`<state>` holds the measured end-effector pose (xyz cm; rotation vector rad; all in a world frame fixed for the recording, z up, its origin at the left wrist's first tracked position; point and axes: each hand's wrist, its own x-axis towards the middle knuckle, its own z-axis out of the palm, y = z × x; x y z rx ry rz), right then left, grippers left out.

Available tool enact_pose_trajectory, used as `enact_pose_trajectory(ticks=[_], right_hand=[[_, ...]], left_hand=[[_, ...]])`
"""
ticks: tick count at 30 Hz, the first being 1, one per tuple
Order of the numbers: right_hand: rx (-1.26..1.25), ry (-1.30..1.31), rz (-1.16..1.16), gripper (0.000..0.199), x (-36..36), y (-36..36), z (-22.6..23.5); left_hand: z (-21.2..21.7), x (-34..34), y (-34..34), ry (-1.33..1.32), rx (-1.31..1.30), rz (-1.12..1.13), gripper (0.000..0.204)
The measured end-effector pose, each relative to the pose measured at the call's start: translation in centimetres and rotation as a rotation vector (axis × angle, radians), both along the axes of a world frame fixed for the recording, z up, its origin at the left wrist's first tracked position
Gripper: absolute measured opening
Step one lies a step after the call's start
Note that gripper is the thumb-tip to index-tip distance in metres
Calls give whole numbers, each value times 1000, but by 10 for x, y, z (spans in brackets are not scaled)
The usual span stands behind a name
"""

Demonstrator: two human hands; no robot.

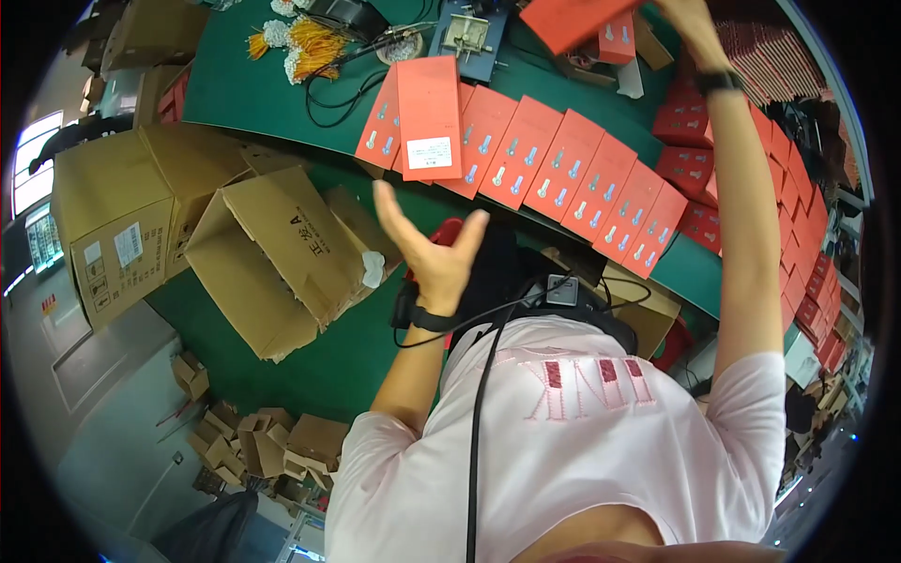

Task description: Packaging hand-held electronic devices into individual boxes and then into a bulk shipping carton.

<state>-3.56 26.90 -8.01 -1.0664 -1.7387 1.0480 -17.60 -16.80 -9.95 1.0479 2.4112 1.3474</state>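
Observation:
My left hand [437, 263] is raised in front of the table edge, palm up, with thumb and fingers apart and nothing in it. Just beyond its fingertips, a flat red box [429, 113] with a white label lies on top of a row of red boxes [526, 150] printed with small key-like pictures. At the far top right, my right hand [687, 26] reaches out, its fingers partly cut off by the picture's edge. It appears to grip the end of a tilted red box [574, 21], held above an open carton [587, 70] with a smaller red box in it.
A metal fixture [466, 36] and bundles of orange-tipped wires [314, 47] sit at the back of the green table [253, 94]. Stacked red boxes [690, 117] line the right side. Open cardboard cartons [282, 253] stand at left. A black cable [479, 413] hangs down my front.

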Motion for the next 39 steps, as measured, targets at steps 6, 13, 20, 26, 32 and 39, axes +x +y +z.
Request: enact_pose_trajectory(ticks=[6, 13, 20, 26, 32, 39], right_hand=[[170, -327, -201, 93, -19, -8, -35], [-11, -637, -78, 101, 3, -55, -37], [-172, -181, -94, 90, 68, -145, 52], [-272, 23, -57, 71, 181, -243, 105], [25, -323, 124, 117, 238, -332, 107], [482, -748, 284, 89, 227, -330, 88]], left_hand=[[-12, -50, 70, 159, -289, 8, 125], [-14, -51, 80, -366, 138, -238, 97], [14, 45, 76, -510, 348, -631, 113], [26, 103, 89, -780, 404, -785, 107], [61, 146, 95, -1907, -117, -358, 57], [59, 171, 86, -2129, -367, -407, 64]])
